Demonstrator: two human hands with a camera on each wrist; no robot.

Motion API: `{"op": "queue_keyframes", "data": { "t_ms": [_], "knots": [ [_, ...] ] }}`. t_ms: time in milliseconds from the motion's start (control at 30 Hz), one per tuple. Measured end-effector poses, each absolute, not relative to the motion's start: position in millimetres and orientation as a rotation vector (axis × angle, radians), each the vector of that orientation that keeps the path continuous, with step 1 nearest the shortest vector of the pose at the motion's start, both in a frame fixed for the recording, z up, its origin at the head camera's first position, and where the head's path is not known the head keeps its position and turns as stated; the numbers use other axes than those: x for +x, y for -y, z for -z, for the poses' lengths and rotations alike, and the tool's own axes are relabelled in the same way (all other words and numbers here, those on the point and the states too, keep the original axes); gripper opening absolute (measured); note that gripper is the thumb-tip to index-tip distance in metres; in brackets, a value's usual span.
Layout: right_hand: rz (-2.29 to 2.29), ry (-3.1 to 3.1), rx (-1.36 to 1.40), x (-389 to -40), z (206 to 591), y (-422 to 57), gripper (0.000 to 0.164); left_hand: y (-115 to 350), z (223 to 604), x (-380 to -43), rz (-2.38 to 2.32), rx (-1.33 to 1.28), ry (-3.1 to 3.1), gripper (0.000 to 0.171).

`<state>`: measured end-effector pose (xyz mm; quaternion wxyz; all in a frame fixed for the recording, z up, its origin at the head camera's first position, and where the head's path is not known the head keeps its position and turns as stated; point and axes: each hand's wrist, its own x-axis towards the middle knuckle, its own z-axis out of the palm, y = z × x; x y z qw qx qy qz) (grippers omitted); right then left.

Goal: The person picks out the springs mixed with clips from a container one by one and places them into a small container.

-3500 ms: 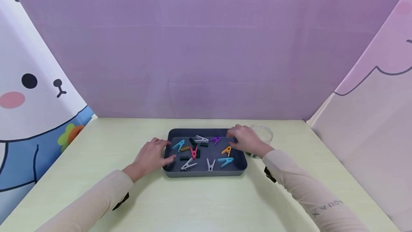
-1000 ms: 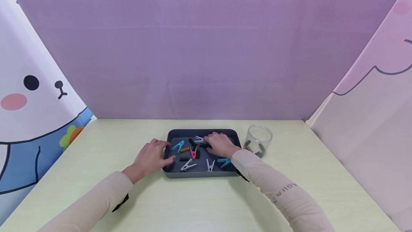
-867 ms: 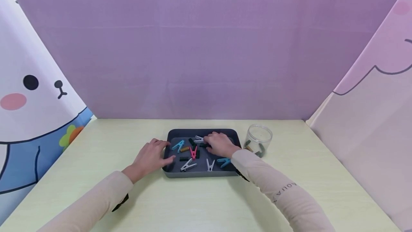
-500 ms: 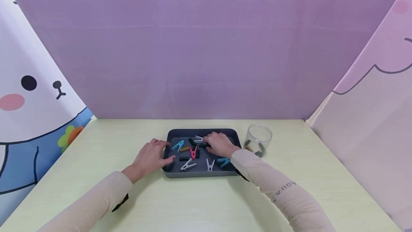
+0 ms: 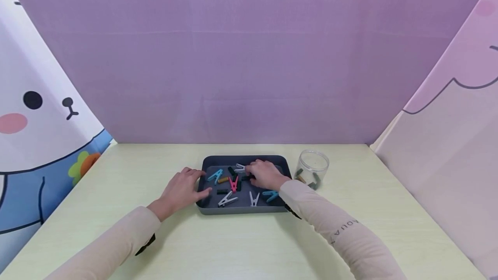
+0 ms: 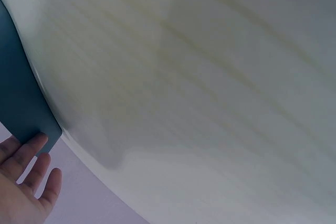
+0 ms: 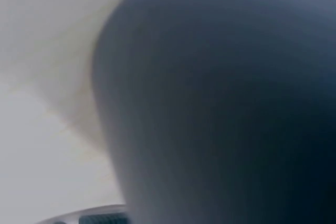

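Observation:
A dark grey tray [image 5: 241, 211] holds several plastic clothes pegs, among them a red peg [image 5: 233, 183] and a light blue peg [image 5: 215, 176], plus small ribbed coil springs. My left hand [image 5: 182, 189] rests at the tray's left end, thumb over the rim; the left wrist view has its fingertips [image 6: 38, 141] touching the outer wall. Inside the tray, my right hand [image 5: 268, 175] reaches down, thumb and index finger around a dark green spring [image 5: 246, 178]. The right hand covers part of a white peg [image 5: 240, 168]. A blur fills most of the right wrist view.
A clear jar [image 5: 313, 163] stands right of the tray, with a few springs at its bottom. An orange spring [image 5: 223, 180] and white pegs [image 5: 254, 199] lie in the tray. A purple backdrop [image 5: 241, 77] rises behind the table [image 5: 241, 245].
My right hand has moved left from the tray's right edge to the green spring, uncovering the jar. The spring has shifted slightly toward me since half a second ago. My left hand has stayed.

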<state>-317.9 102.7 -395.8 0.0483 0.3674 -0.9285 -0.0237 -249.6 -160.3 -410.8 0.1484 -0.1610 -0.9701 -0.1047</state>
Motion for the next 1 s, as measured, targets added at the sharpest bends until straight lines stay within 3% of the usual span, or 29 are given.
{"op": "queue_keyframes", "data": {
  "t_ms": [400, 1000],
  "knots": [
    [0.053, 2.835, 1.121, -316.8, 393.4, -105.0, 0.007, 159.6, 410.6, -250.2, 0.309, -0.464, 2.79, 0.058],
    [-0.019, 2.816, 1.107, -314.8, 379.1, -113.7, 0.014, 160.3, 412.2, -252.1, 0.301, -0.465, 2.791, 0.057]
  ]
}}
